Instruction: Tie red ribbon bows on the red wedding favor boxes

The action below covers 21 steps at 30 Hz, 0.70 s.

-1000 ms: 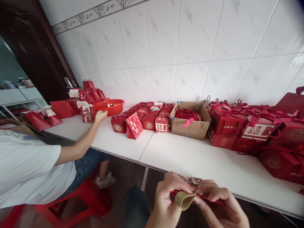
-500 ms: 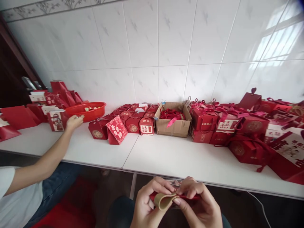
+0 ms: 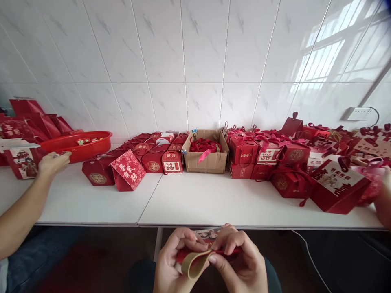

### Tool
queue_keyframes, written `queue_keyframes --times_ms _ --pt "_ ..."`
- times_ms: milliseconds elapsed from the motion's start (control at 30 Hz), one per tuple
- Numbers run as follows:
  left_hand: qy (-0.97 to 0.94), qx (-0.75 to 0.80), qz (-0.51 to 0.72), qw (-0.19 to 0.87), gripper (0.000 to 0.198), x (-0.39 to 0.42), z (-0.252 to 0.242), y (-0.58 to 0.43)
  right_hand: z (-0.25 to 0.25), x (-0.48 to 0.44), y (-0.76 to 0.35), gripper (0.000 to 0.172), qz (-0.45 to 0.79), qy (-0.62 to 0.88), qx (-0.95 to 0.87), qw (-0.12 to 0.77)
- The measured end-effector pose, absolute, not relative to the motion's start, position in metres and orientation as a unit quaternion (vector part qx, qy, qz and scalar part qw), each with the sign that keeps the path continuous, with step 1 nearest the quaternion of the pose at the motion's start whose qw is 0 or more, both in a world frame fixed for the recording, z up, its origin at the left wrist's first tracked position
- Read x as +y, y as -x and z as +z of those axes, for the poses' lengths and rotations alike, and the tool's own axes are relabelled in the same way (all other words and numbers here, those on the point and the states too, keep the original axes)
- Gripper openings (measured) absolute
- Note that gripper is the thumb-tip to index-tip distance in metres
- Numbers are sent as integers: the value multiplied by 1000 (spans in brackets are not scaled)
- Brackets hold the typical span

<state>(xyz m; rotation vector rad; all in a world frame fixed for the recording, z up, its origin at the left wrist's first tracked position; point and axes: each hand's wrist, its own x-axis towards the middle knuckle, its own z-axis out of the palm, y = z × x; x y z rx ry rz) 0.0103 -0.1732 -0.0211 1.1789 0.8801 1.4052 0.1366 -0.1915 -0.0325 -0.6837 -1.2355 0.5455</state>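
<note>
Low in the view, in front of the table's edge, my two hands meet over a small red gift box [image 3: 208, 233] with a printed picture on its far face. A gold ribbon [image 3: 193, 269] bends into a loop at the top of the box. My left hand [image 3: 171, 258] is closed around the box's left side, its fingertips by the base of the loop. With thumb and fingers my right hand [image 3: 242, 258] pinches the ribbon where it meets the box. The fingers cover most of the box.
On the white table [image 3: 189, 199] stands a cardboard box [image 3: 206, 165] of red ribbons, with red gift boxes [image 3: 152, 160] left and ribboned ones [image 3: 244, 150] right. A co-worker's hand [image 3: 56, 162] is by a red basin [image 3: 91, 150]. Another person's hand [image 3: 383, 183] touches a box far right.
The view has swung right, bringing a wall socket and another person's hand into sight. My hands keep their hold on the box and ribbon, with the loop a little more spread.
</note>
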Motion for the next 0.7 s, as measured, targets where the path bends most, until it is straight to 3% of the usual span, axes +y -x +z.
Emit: queue_keyframes --times_ms 200,467,700 --pt "-498 365 572 541 38 -179 -21 -11 -37 -193 -137 25 242 318 -552 731" --pt "-501 279 561 598 54 -185 -26 -15 -29 -198 -144 25 312 370 -459 745" --pt "-616 310 470 551 53 -169 -40 9 -36 -197 -154 28 352 409 -414 733"
